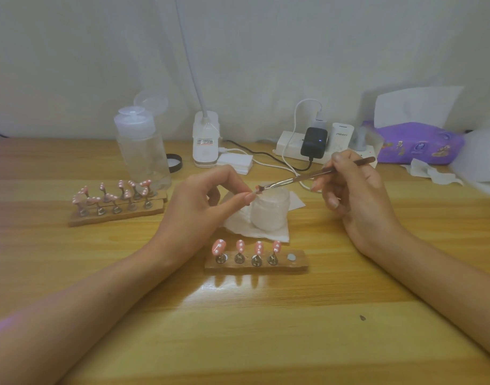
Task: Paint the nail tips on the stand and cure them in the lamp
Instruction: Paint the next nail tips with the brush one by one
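1. Where the pale wooden counter (266, 329) lies nearest the person, two bare forearms reach in over it from either side.
2. Just beyond stands a narrow brown wooden stand (299, 264). It bears four upright pink nail tips with white dots (240, 245) on small metal holders. Its fifth, rightmost spot shows only a round silver disc (291, 257).
3. Behind the stand, a frosted white round jar (268, 215) sits on a white paper tissue (268, 235).
4. Over the jar's rim, the left grip (207, 201) is closed, thumb and forefinger pinching a small pinkish piece (257, 188); what it is cannot be told.
5. The right grip (354, 190) is closed round a slim metal-handled brush (321, 173), whose tip touches that piece.
6. Farther left, two more brown wooden stands (116, 215) carry rows of pink dotted tips, just in front of a clear plastic bottle with an open flip lid (142, 151).
7. Farthest, along the wall, are a white gooseneck lamp base (205, 143), a stack of white pads (235, 162), a white power strip (289, 147) with a black adapter (314, 143), and a purple tissue pack (418, 143).
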`<state>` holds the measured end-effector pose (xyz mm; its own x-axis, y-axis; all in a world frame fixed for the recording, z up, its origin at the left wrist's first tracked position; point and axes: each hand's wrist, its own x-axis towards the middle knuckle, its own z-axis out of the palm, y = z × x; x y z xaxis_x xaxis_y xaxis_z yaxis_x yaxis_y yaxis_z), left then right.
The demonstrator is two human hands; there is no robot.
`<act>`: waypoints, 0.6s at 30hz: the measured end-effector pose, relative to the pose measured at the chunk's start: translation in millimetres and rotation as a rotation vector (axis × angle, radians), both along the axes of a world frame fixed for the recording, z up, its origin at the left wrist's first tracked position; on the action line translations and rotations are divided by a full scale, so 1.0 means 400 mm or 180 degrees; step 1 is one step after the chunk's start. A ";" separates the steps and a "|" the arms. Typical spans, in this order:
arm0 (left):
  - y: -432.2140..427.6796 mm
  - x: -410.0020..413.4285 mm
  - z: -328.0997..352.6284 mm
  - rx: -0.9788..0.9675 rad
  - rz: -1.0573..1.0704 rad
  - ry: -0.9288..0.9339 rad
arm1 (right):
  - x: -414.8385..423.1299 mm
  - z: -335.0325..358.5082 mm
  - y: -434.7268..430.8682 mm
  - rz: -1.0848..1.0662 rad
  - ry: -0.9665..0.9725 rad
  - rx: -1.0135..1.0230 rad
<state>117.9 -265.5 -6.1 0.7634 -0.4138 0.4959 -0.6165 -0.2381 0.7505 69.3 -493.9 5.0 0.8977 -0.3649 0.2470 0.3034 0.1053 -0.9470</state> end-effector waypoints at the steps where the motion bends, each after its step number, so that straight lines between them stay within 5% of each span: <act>1: 0.000 0.000 0.000 -0.0012 0.0002 0.0000 | 0.001 -0.002 0.001 -0.0007 0.0030 -0.0062; 18: -0.001 -0.003 0.002 0.0040 0.0040 -0.0147 | 0.001 -0.004 0.000 0.0063 -0.0102 -0.0163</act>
